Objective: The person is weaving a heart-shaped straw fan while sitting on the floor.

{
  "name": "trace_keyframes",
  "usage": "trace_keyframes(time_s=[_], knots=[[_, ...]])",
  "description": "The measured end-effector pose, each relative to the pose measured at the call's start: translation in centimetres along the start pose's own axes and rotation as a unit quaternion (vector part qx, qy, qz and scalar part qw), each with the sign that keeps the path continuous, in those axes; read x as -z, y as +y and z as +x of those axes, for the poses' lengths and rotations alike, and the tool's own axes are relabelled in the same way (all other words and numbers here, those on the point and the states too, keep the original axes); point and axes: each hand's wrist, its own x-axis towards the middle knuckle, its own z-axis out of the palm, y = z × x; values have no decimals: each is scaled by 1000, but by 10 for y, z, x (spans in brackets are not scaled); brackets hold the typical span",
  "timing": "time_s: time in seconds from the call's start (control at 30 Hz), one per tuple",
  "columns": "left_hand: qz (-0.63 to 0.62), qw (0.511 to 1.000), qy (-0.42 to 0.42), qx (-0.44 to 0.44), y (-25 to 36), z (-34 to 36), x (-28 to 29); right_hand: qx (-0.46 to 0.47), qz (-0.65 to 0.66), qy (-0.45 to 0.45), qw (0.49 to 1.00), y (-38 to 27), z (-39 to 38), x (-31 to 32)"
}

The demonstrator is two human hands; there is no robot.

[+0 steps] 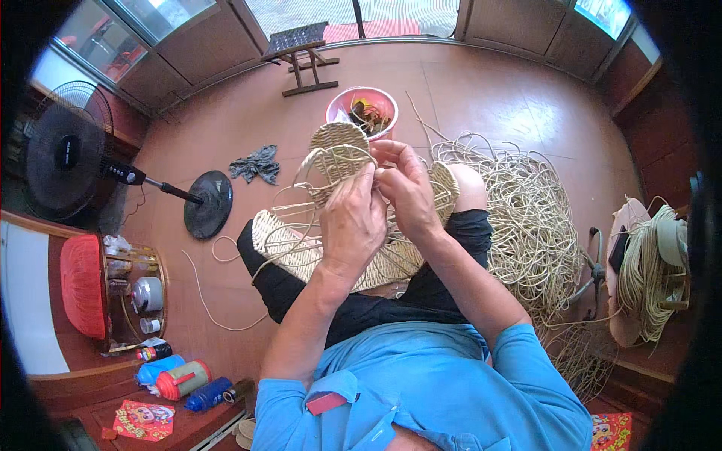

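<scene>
A woven straw piece with a rounded, sole-like end [340, 139] is held up in front of me, loose straw cords curling off its side. My left hand [353, 222] is closed, its fingertips pinching straw cord at the edge of this piece. Right beside it, my right hand [410, 192] is also closed, thumb and fingers pressed on the cord; the exact pinch point is hidden by the fingers. Across my lap lies more woven straw work [282, 239], with slack cords over it. Another rounded woven end [444, 188] shows just right of my right hand.
A big heap of loose straw cord [526, 218] covers the floor at right, near a coil of cord [658, 263]. Ahead stand a pink basin [392, 113] and a small wooden stool [301, 64]. A standing fan [68, 150] is at left, a dark rag [256, 164] nearby.
</scene>
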Motion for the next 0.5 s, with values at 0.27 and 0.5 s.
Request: trace_keyframes(time_s=[0.27,0.5], knots=[[-30,999,18,-19,-3,1,4,-92,43,-38,994,-17,4,7],[-45,996,76,-8,-7,0,4,-120,94,-57,987,-17,6,13]])
